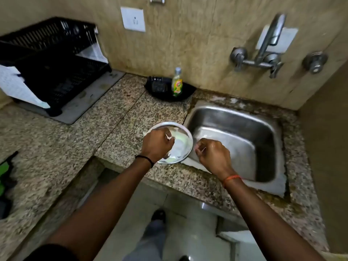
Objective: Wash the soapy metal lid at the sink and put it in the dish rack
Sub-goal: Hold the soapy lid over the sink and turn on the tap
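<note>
A round metal lid (181,146) with soap foam on it lies on the granite counter just left of the sink (233,117). My left hand (157,145) rests over the lid's left part, fingers curled and touching it; whether it grips the lid is unclear. My right hand (211,154) hovers at the sink's left edge, right beside the lid's rim, fingers curled with nothing visibly in them. The black plastic dish rack (56,59) stands at the far left of the counter on a grey mat.
A wall tap (267,48) with two valves hangs above the sink. A dish-soap bottle (177,81) stands in a black tray (186,91) behind the lid. A wall socket (133,19) sits above the counter. The counter has a cut-out below my arms.
</note>
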